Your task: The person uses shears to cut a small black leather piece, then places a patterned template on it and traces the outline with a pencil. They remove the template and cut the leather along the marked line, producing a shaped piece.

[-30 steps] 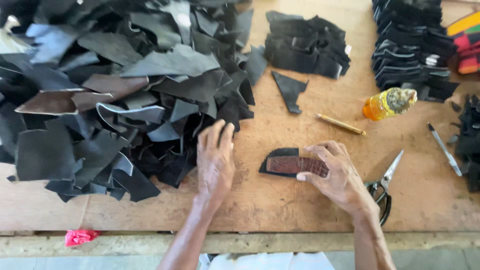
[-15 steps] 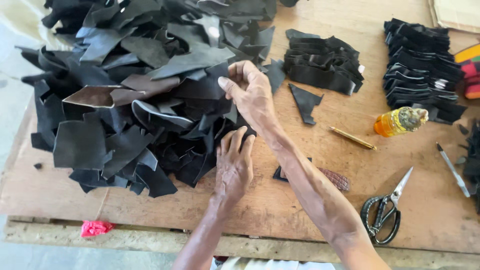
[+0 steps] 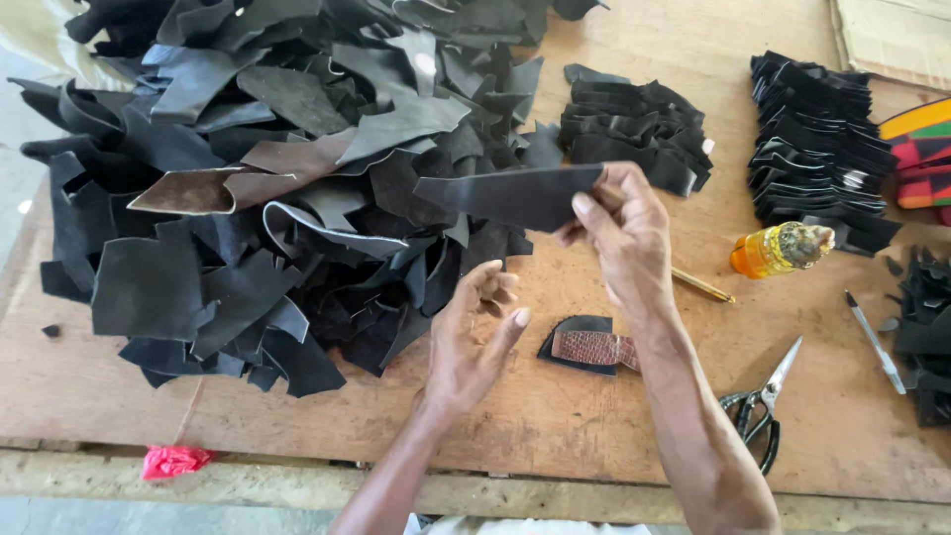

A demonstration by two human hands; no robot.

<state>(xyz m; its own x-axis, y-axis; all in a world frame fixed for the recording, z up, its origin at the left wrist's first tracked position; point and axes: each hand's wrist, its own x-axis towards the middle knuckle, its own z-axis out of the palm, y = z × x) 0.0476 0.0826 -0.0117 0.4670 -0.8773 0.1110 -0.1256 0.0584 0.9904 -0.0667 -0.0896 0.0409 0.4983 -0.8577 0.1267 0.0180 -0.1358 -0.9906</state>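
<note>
One scissors (image 3: pixel 761 414) – one bottle (image 3: pixel 780 250)

Scrap pile (image 3: pixel 267 188) on table (image 3: pixel 594 416) left; cut stacks (image 3: pixel 634 124) behind centre & far right (image 3: pixel 817 149); bottle (image 3: pixel 778 250), pen (image 3: pixel 701 285), scissors (image 3: pixel 758 411) to right; template (image 3: pixel 591 347) front centre.

Both forearms are bare from wrist to elbow, with no sleeves, watch, bands or gloves showing. The left hand (image 3: pixel 471 342) has no rings; its nails are short and plain. The right hand (image 3: pixel 619 233) is likewise ringless, with short nails visible on the thumb and fingers. At six o'clock, at the bottom edge between the forearms, a strip of pale, whitish garment (image 3: pixel 515 525) shows.
</note>
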